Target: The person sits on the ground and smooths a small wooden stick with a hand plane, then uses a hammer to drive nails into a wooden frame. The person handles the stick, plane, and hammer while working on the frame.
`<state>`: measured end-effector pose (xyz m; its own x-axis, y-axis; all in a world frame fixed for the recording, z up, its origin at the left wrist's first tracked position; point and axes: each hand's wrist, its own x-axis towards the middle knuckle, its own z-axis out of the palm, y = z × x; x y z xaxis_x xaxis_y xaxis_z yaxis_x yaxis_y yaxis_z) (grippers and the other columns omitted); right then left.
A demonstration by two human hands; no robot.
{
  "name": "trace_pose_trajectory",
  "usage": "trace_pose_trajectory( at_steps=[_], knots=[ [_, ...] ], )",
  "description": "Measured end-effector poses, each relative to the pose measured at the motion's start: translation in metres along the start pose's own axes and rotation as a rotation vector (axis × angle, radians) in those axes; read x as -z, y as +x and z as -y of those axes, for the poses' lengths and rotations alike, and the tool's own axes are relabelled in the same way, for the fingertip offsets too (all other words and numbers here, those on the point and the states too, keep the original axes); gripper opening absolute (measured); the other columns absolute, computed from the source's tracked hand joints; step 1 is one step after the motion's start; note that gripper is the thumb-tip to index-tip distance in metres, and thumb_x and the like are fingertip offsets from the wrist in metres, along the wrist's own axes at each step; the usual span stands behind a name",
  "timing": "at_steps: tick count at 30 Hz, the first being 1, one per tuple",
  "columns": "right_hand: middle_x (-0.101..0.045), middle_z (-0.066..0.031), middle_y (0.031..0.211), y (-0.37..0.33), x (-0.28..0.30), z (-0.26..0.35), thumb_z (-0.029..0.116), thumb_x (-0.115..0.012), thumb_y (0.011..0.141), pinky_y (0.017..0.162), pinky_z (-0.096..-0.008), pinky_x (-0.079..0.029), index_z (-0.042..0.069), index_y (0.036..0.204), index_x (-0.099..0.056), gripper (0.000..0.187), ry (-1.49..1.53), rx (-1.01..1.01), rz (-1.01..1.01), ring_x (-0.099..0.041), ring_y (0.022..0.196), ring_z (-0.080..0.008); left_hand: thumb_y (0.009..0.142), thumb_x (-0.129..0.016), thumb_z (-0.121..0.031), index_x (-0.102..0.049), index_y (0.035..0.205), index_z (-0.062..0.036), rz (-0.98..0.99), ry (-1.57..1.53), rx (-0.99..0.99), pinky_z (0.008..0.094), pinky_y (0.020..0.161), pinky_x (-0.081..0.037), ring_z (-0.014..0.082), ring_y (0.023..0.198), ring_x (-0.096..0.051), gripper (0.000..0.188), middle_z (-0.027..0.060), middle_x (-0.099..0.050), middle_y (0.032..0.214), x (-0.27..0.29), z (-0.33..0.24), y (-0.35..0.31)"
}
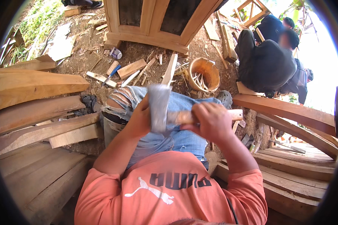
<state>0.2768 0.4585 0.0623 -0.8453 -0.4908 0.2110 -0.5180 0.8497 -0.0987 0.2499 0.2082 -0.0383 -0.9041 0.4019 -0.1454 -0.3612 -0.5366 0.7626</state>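
Observation:
My right hand is wrapped round the wooden handle of a hatchet, whose grey metal head is blurred by motion. The head sits above my lap, in front of my left hand. A pale strip of wood sticks out beyond the head, with a shaving curling off its side. My left hand appears closed round the strip's near end, though the hatchet head hides most of its fingers. Below both hands are my legs in torn blue jeans.
A bucket with wood slivers stands past my knees. Near it lie a blue-handled tool, wood offcuts and a tin. A panelled wooden frame stands ahead. Planks flank me. People crouch at far right.

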Motion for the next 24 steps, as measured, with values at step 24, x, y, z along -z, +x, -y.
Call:
trace_pose_trajectory(
  at_steps=[24],
  knots=[
    [-0.051,0.0003,0.073,-0.064,-0.061,-0.01,0.053,-0.063,0.111,0.06,-0.0319,-0.041,0.003,0.1,-0.06,0.051,1.002,-0.638,-0.231,-0.046,0.066,-0.0112,0.119,-0.054,-0.027,-0.051,0.143,-0.0063,0.022,0.287,-0.078,0.0209,0.057,-0.036,0.0029,0.065,-0.041,0.032,-0.0035,-0.048,0.082,-0.01,-0.013,0.003]
  ],
)
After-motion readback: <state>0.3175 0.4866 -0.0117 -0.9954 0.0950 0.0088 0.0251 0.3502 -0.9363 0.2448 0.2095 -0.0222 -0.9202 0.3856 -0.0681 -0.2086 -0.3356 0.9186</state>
